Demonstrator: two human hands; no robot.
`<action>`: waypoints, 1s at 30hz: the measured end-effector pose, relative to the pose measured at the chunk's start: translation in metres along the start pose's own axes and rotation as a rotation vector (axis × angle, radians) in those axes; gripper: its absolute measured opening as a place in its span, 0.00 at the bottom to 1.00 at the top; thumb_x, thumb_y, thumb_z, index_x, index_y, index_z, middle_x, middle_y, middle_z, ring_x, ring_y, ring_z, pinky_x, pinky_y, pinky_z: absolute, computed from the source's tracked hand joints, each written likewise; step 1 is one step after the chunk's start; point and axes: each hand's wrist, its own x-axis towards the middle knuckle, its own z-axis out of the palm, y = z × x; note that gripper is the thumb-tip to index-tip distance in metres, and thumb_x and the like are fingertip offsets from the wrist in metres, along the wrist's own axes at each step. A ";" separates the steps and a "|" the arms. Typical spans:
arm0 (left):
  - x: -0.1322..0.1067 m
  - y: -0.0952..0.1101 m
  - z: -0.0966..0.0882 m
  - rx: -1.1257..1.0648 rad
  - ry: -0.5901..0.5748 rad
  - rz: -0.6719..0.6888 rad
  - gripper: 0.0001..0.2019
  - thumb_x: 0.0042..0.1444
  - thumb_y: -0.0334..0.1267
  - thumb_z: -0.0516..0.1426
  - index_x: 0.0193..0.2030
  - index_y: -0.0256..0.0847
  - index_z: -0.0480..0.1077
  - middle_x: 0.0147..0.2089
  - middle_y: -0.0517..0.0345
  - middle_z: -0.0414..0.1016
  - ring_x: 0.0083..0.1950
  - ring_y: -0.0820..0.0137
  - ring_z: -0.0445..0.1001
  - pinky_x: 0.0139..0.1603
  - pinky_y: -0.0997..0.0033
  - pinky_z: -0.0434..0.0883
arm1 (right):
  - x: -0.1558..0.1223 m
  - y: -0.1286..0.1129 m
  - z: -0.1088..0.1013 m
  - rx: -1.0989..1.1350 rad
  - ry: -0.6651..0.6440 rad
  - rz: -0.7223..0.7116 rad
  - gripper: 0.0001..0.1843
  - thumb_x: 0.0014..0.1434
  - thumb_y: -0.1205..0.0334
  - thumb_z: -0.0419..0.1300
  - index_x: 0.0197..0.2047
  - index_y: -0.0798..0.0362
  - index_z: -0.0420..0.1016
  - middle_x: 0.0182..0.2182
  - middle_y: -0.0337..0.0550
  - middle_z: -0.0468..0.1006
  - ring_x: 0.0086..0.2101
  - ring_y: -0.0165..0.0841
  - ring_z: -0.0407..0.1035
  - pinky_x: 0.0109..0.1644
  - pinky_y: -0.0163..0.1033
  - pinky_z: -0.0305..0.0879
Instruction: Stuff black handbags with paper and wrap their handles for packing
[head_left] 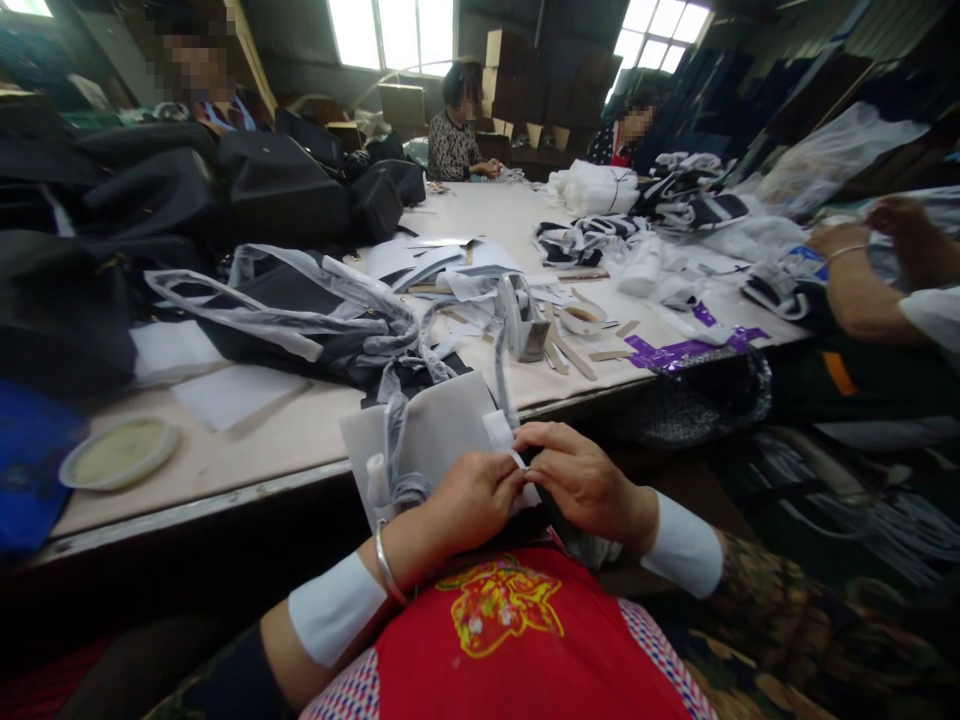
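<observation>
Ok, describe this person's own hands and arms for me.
Behind the ungloved left hand come a round silver-coloured bangle, a plain white forearm band and a dark sleeve; behind the ungloved right hand, a plain white wrist band and a brown-green camouflage sleeve.

our left hand [474, 492] and right hand [589, 482] cover much of the white strip [519, 460] between them, so we cannot tell its full shape. at near left, blue material [30, 470] runs off the edge; at right, a co-worker's arm [862, 290] is cut off. the far-right plastic bag's [832, 160] contents look too blurred to us.
</observation>
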 end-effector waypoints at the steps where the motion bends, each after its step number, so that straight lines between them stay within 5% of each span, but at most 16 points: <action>1: -0.001 -0.001 0.000 0.036 0.005 0.041 0.19 0.66 0.43 0.51 0.24 0.41 0.69 0.23 0.59 0.70 0.25 0.72 0.64 0.30 0.72 0.57 | -0.001 0.000 0.002 0.047 0.001 0.041 0.08 0.67 0.70 0.55 0.38 0.54 0.74 0.45 0.53 0.78 0.47 0.39 0.73 0.51 0.45 0.74; 9: -0.007 -0.010 -0.008 0.115 -0.138 0.115 0.21 0.68 0.46 0.49 0.27 0.41 0.73 0.23 0.59 0.69 0.24 0.73 0.62 0.29 0.72 0.56 | -0.008 0.000 0.011 0.274 -0.033 0.254 0.10 0.66 0.66 0.59 0.33 0.54 0.77 0.34 0.46 0.78 0.36 0.32 0.73 0.41 0.36 0.70; 15: -0.010 -0.013 -0.007 0.325 -0.150 0.275 0.17 0.68 0.41 0.51 0.31 0.41 0.75 0.26 0.56 0.73 0.25 0.72 0.64 0.28 0.72 0.55 | -0.018 -0.003 0.017 0.610 -0.154 0.871 0.18 0.64 0.50 0.61 0.28 0.55 0.72 0.18 0.34 0.69 0.18 0.25 0.61 0.22 0.31 0.57; 19: -0.010 -0.008 -0.008 0.444 -0.139 0.389 0.08 0.61 0.33 0.55 0.38 0.42 0.76 0.31 0.53 0.75 0.28 0.69 0.67 0.29 0.69 0.57 | -0.022 -0.006 0.019 0.796 -0.174 1.099 0.25 0.56 0.41 0.67 0.27 0.55 0.69 0.21 0.36 0.72 0.18 0.22 0.57 0.19 0.28 0.47; 26: -0.007 -0.002 -0.019 0.480 -0.133 0.488 0.12 0.66 0.37 0.51 0.40 0.42 0.75 0.33 0.50 0.74 0.32 0.67 0.67 0.35 0.66 0.63 | -0.024 -0.008 0.009 1.101 -0.171 1.017 0.31 0.63 0.35 0.56 0.34 0.59 0.74 0.22 0.37 0.68 0.18 0.20 0.49 0.19 0.30 0.40; 30: -0.007 -0.002 -0.024 0.503 -0.128 0.466 0.12 0.65 0.39 0.51 0.40 0.42 0.75 0.32 0.51 0.74 0.32 0.67 0.66 0.36 0.67 0.62 | -0.019 -0.008 -0.001 1.110 -0.275 0.966 0.27 0.56 0.41 0.68 0.41 0.61 0.77 0.25 0.37 0.69 0.21 0.21 0.53 0.23 0.30 0.44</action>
